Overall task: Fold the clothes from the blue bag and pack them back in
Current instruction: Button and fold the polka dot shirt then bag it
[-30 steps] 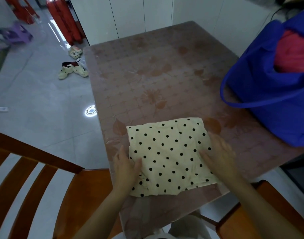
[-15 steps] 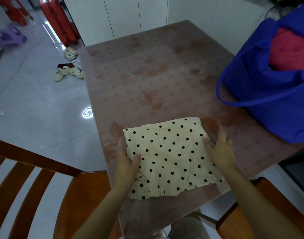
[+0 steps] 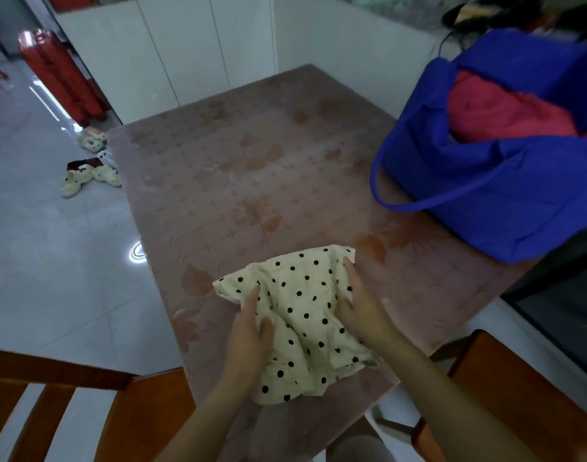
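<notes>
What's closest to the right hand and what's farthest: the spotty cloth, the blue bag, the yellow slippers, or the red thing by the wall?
1. spotty cloth: held by the right hand, at the table's near edge.
2. blue bag: on the table, off to the right.
3. yellow slippers: on the floor, far left.
4. red thing: farthest, back left.

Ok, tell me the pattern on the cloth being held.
The cloth is cream with black polka dots; head view.

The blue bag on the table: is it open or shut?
Open: the blue bag gapes at the top, and a pink-red garment shows inside.
</notes>
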### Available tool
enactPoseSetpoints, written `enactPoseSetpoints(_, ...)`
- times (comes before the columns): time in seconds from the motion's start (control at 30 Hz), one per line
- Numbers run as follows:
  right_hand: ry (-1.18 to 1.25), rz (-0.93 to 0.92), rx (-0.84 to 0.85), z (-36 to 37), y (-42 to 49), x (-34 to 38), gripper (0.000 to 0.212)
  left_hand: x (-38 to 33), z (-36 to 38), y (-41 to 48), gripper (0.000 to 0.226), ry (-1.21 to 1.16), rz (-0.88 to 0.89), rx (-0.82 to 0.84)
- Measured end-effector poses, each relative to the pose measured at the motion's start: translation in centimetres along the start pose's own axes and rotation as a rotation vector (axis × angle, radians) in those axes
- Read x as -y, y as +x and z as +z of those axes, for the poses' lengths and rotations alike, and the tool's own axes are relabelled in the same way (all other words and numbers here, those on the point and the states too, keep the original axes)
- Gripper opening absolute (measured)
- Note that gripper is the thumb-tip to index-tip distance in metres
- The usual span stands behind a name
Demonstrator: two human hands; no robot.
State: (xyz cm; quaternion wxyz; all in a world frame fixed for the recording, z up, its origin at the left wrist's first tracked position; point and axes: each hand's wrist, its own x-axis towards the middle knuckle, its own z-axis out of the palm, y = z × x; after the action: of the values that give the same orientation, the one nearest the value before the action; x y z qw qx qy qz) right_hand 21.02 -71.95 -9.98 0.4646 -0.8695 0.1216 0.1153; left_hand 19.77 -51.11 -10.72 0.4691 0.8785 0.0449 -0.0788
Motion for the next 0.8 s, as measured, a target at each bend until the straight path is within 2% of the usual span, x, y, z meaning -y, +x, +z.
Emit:
enactPoseSetpoints(0.13,0.132,-0.185,-0.086,0.1,-2.3,3.4,0.077,-4.1,0.9,0.4,0.059,-0.002,0.116,-0.007)
enactPoseSetpoints(0.27,-0.027,-0.333,-0.158,-3.1,-4.7,5.8,0.085,-8.0,1.9,-0.1,0.064,-0.024,0.28,0.027)
enactPoseSetpoints(0.4,-0.065,-0.425,-0.233,-8.4,-5.9,8.6,0.091,-14.1,2.2,0.0,0.067,-0.194,0.382,0.047)
enactPoseSetpoints(0.53,0.002,-0.549,-0.369,-15.9,-5.7,11.2,0.092,-22.1,2.2,0.6,0.065,-0.288,0.552,0.055)
enactPoseSetpoints(0.7,0.018,-0.683,-0.504,-28.7,-1.8,12.3,0.085,-34.2,7.0,5.1,0.072,-0.367,0.738,0.103)
enactPoseSetpoints(0.8,0.066,-0.618,-0.577,-36.3,2.8,11.6,0.079,-40.8,11.6,9.2,0.072,-0.406,0.753,0.144)
